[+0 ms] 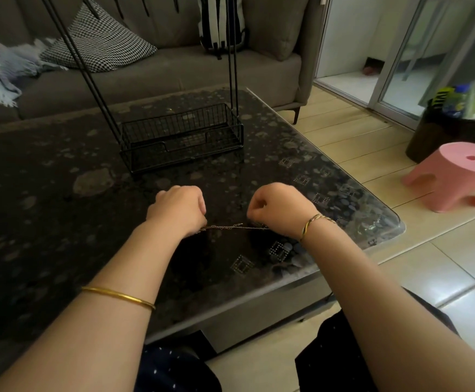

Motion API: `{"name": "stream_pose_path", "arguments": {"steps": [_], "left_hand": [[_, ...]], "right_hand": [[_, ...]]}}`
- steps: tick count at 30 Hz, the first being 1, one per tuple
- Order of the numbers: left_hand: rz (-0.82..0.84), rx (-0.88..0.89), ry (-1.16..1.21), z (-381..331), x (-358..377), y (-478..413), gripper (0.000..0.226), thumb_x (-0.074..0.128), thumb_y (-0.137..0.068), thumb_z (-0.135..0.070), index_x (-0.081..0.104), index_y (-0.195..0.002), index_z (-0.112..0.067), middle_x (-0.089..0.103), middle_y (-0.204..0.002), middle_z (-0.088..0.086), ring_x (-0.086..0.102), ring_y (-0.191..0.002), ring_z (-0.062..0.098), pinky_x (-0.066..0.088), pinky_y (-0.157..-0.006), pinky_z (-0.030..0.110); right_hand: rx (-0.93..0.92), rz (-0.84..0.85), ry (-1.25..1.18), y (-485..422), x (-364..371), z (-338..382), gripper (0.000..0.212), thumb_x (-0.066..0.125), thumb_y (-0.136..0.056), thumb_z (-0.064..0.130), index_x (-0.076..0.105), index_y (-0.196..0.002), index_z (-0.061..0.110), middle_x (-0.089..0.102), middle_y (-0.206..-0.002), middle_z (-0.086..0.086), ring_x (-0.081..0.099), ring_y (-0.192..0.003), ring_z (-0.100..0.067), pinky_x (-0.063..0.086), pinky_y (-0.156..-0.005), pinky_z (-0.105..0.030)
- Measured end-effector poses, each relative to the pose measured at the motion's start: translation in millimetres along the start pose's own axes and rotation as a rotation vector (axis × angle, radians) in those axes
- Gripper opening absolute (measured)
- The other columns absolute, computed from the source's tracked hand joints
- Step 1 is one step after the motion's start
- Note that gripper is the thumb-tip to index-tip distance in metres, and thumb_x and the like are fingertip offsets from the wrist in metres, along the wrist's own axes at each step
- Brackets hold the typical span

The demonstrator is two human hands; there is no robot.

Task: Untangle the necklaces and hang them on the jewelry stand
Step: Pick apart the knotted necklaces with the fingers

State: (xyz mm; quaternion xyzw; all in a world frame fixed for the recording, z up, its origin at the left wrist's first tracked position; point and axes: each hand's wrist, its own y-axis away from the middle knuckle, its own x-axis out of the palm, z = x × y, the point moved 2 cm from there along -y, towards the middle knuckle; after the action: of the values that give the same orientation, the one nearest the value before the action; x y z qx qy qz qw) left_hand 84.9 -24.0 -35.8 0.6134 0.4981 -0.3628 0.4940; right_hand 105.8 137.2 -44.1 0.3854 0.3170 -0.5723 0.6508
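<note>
Thin metal necklaces stretch in a nearly straight line just above the dark glass table, with a small knot near the middle. My left hand grips one end with curled fingers. My right hand grips the other end, fist turned down. The black wire jewelry stand sits beyond the hands, its basket base empty and its thin rods rising out of the top of the view. The hooks at the top are mostly out of view.
A grey sofa with cushions runs behind the table. To the right on the tiled floor stand a pink plastic stool and a dark bin full of rubbish. The table's rounded corner lies close to my right wrist.
</note>
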Motion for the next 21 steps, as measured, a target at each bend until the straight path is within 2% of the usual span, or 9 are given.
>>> {"name": "stream_pose_path", "arguments": {"steps": [4,6,9,12,15,17,18,21], "left_hand": [[0.078,0.026,0.018,-1,3,1,0.021,0.072,-0.084,-0.016,0.053,-0.078,-0.024,0.058,-0.109,0.004,0.057,-0.1,0.022,0.051,-0.088,0.036],[0.096,0.027,0.032,-3,3,2,0.017,0.068,-0.087,-0.014,0.055,-0.08,-0.02,0.059,-0.107,0.005,0.058,-0.097,0.02,0.049,-0.081,0.031],[0.113,0.021,0.087,-5,1,2,0.008,0.065,-0.09,-0.012,0.059,-0.086,-0.016,0.062,-0.106,0.007,0.061,-0.098,0.021,0.049,-0.081,0.03],[0.084,0.03,0.207,-2,1,-2,0.015,0.064,-0.09,-0.01,0.059,-0.078,-0.017,0.06,-0.098,0.004,0.059,-0.092,0.019,0.048,-0.079,0.031],[0.043,0.032,0.403,2,2,-6,0.014,0.061,-0.092,-0.008,0.058,-0.082,-0.018,0.061,-0.09,0.004,0.062,-0.087,0.018,0.053,-0.077,0.033],[0.042,-0.006,0.534,4,2,-6,0.014,0.055,-0.095,-0.006,0.057,-0.087,-0.017,0.063,-0.086,0.006,0.064,-0.083,0.017,0.055,-0.073,0.031],[0.05,-0.033,0.575,5,1,-5,0.016,0.053,-0.096,-0.005,0.057,-0.086,-0.017,0.064,-0.085,0.006,0.065,-0.083,0.017,0.056,-0.076,0.032],[0.066,-0.063,0.561,4,0,-3,0.018,0.051,-0.097,-0.006,0.059,-0.084,-0.016,0.064,-0.082,0.008,0.065,-0.084,0.02,0.055,-0.083,0.035]], "right_hand": [[-0.03,0.042,0.201,5,12,7,0.018,0.061,-0.088,0.035,0.06,-0.097,0.019,0.061,-0.106,0.0,0.058,-0.1,-0.023,0.047,-0.077,-0.033],[-0.06,0.003,0.308,6,16,10,0.019,0.057,-0.09,0.031,0.058,-0.103,0.018,0.061,-0.109,-0.002,0.059,-0.101,-0.026,0.044,-0.073,-0.032],[-0.097,0.029,0.379,8,16,15,0.016,0.052,-0.093,0.026,0.058,-0.103,0.015,0.061,-0.104,-0.004,0.059,-0.095,-0.027,0.041,-0.069,-0.031],[-0.097,0.075,0.379,8,15,16,0.015,0.053,-0.092,0.028,0.056,-0.089,0.014,0.054,-0.086,-0.001,0.052,-0.08,-0.025,0.038,-0.064,-0.03],[-0.04,0.048,0.372,5,12,13,0.034,0.055,-0.09,0.029,0.039,-0.063,0.016,0.042,-0.067,0.002,0.046,-0.07,-0.025,0.035,-0.058,-0.029],[-0.012,-0.013,0.323,3,7,10,0.04,0.055,-0.09,0.03,0.033,-0.06,0.017,0.04,-0.067,0.001,0.045,-0.071,-0.026,0.036,-0.062,-0.031],[-0.005,-0.051,0.289,1,3,8,0.04,0.055,-0.089,0.031,0.033,-0.059,0.017,0.042,-0.069,0.0,0.046,-0.073,-0.027,0.036,-0.062,-0.031],[0.012,-0.155,0.205,-2,-12,7,0.027,0.055,-0.088,0.03,0.049,-0.066,0.016,0.051,-0.076,-0.003,0.052,-0.076,-0.028,0.037,-0.063,-0.03]]}}
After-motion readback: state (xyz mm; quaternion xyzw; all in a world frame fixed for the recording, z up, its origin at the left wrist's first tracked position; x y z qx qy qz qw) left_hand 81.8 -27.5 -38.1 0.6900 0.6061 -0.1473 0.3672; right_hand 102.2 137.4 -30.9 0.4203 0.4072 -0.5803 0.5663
